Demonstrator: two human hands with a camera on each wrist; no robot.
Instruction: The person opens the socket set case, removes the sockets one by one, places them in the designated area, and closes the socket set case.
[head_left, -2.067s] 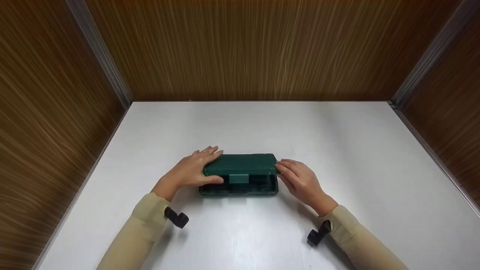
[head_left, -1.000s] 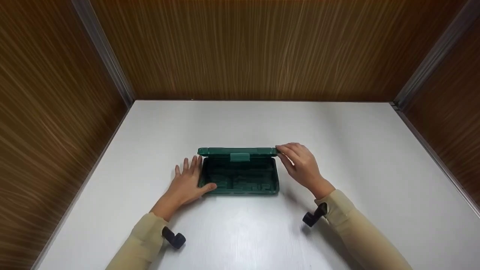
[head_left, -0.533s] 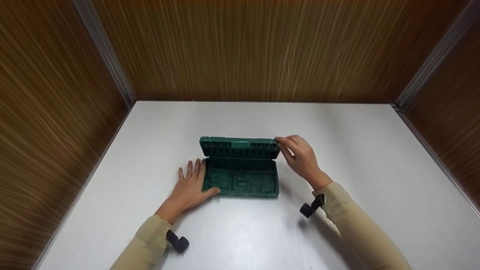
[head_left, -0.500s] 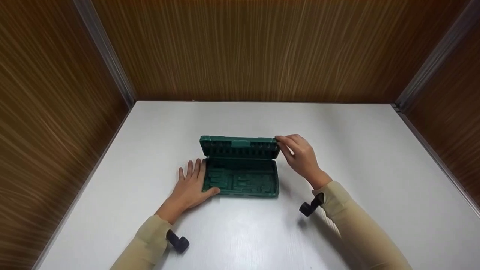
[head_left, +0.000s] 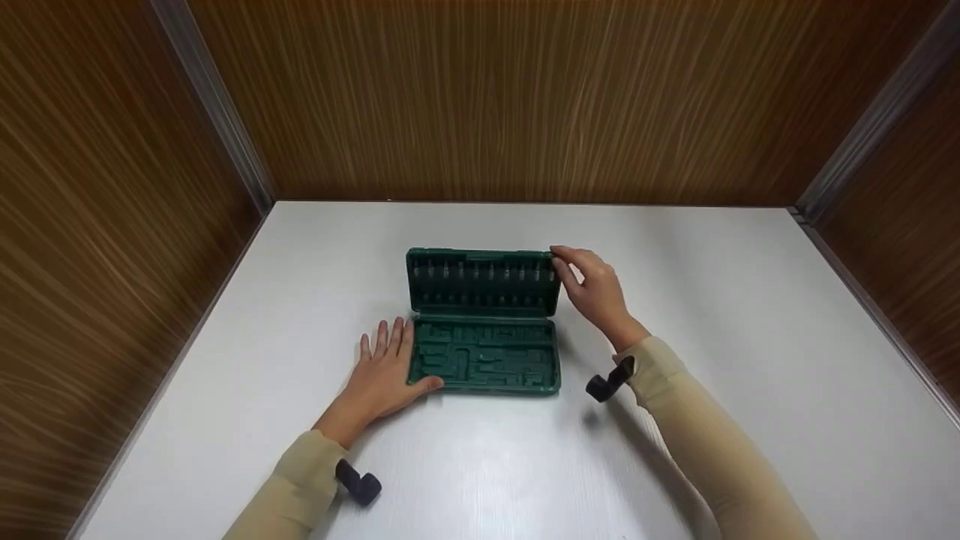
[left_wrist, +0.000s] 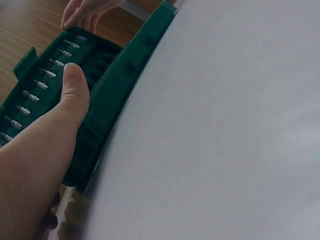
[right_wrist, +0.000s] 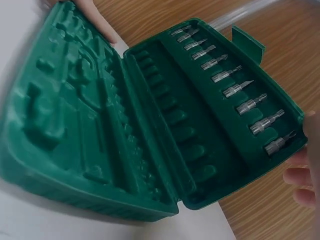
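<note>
A green plastic tool case (head_left: 484, 364) lies open on the white surface (head_left: 720, 315), roughly at its middle, and everything else is placed here against that case. Its lid (head_left: 484, 281) stands raised from the far long edge, leaning back, with a row of small metal bits (right_wrist: 235, 90) clipped along the inside near the lid's free edge. The base shows moulded recesses that hold no tools. The left hand (head_left: 382, 375) lies flat on the surface against the case's left end, fingers straight and spread, thumb pressed on the near left corner of the base. The right hand (head_left: 592, 289) is at the lid's upper right corner, fingertips and thumb pinching that corner. Both arms wear beige sleeves (head_left: 675, 420), each with a black strap at the wrist. Behind the case and to either side of it, brown wood-grain walls (head_left: 510, 97) close in the surface.
</note>
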